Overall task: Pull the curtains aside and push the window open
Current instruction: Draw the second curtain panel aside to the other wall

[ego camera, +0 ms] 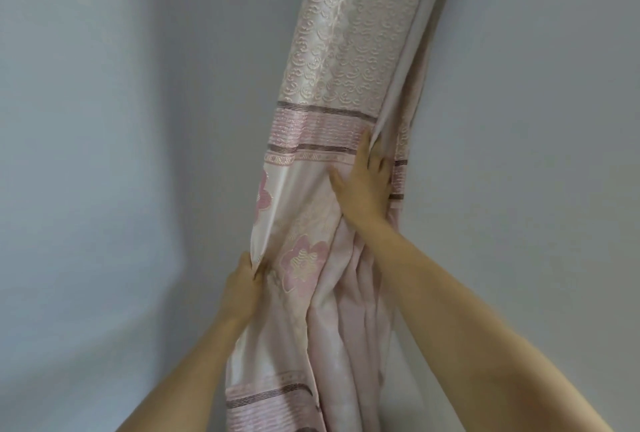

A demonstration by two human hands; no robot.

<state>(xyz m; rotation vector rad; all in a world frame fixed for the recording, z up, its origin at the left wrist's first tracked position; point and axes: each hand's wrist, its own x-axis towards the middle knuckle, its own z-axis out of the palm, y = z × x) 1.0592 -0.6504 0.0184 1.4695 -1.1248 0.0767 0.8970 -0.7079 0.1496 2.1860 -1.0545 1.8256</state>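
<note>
A pale pink curtain point(332, 85) with embossed swirls, striped bands and pink flowers hangs bunched into a narrow column against a grey wall. My left hand point(242, 284) grips the curtain's left edge low down, fingers pinched around the fabric. My right hand point(363, 185) is higher up, on the right side of the bunch, its fingers dug into a fold and closed on the cloth. No window shows in this view.
Plain grey wall point(121, 120) fills the left side and the right side point(536, 120) of the view. Both bare forearms reach up from the bottom edge.
</note>
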